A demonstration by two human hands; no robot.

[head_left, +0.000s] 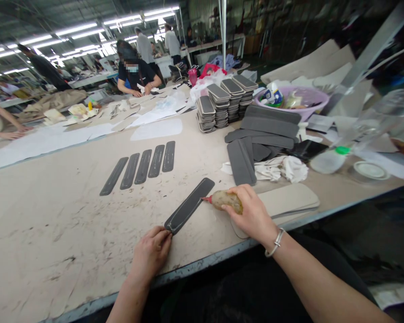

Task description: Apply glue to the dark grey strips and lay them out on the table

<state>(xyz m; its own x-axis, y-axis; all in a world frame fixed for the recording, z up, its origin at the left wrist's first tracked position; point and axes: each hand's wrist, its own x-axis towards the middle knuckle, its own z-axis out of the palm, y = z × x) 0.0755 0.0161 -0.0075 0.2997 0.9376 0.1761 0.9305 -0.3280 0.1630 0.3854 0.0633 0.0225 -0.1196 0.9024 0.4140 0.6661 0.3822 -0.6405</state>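
A dark grey rounded strip (pixel 187 207) lies slanted on the table in front of me, with a shiny line of glue along part of its edge. My left hand (pixel 154 247) pinches the strip's near end. In my right hand (pixel 252 211) is a stained glue bottle (pixel 226 201), tilted so its red nozzle meets the strip's right edge. Beyond the strip, several similar grey strips (pixel 143 167) lie in a row with glue lines on them. Beside my right hand rests a small stack of beige panels (pixel 289 200).
Loose grey strips (pixel 272 122) are heaped at the right, with a white rag (pixel 283 168) by them. Stacked panels (pixel 218 105) and a purple basin (pixel 309 101) stand behind. A bottle with a green cap (pixel 330 159) lies at the right. Across the table a masked person (pixel 134 74) works.
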